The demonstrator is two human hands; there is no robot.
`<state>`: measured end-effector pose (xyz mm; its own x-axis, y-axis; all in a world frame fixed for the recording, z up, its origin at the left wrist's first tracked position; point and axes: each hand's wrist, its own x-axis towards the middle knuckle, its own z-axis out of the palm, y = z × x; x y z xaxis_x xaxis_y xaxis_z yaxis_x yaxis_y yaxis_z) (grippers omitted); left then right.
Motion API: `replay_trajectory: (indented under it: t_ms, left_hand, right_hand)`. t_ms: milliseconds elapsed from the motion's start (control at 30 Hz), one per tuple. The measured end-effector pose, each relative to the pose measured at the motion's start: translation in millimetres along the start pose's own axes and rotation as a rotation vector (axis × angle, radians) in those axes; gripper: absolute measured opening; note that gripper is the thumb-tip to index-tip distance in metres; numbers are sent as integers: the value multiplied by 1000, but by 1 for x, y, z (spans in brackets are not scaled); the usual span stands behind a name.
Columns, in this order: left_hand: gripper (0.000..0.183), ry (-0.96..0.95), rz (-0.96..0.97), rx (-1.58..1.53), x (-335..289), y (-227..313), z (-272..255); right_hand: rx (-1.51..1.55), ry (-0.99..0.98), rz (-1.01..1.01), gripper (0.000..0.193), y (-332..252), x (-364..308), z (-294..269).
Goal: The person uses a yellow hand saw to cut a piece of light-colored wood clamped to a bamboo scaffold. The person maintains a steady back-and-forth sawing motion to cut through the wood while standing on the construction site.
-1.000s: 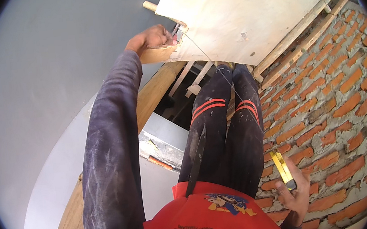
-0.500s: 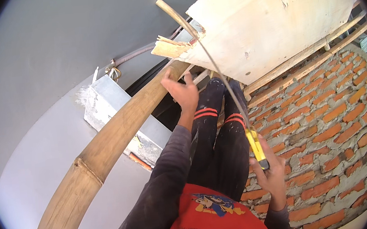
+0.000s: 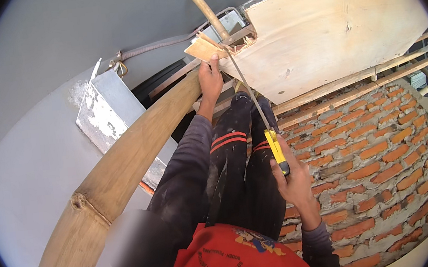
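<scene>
Left hand (image 3: pixel 211 79) gripped a small plywood offcut (image 3: pixel 204 49) at the plywood sheet (image 3: pixel 328 33) corner, right hand (image 3: pixel 293 180) closed around yellow-handled saw (image 3: pixel 277 150), blade angled up to the cut, brick wall (image 3: pixel 383 157) alongside

Left hand (image 3: pixel 211 79) at 12 o'clock, touching underside of small wood offcut (image 3: pixel 204 48) at edge of plywood sheet (image 3: pixel 328 33), which fills 1–2 o'clock. Right hand (image 3: pixel 295 182) near centre, abt 4 o'clock, gripping saw handle (image 3: pixel 277 152); saw blade (image 3: pixel 244 86) runs up toward 12, meeting sheet edge beside offcut. Wooden stick (image 3: pixel 207 11) above offcut. Bamboo pole (image 3: pixel 119 174) crosses 7 to 12 o'clock, left of legs (image 3: pixel 243 161). Metal box (image 3: pixel 110 118) behind pole, 10 o'clock. Brick wall (image 3: pixel 384 167) at 3–5 o'clock, below sheet.
</scene>
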<state>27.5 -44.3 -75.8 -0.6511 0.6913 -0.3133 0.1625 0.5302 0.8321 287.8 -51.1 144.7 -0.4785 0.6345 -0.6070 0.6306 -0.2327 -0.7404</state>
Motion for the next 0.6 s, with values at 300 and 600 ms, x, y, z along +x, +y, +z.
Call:
replay_trajectory:
  t_ms: [300,600]
  left_hand:
    - [29,-3,62,-21,8,-7,-7]
    - [27,-31,94,-4,-11,-9,-13]
  right_hand:
    - [-40,-5,7,57,-22,13,-3]
    - [-50,-10,28,53,-43,45,14]
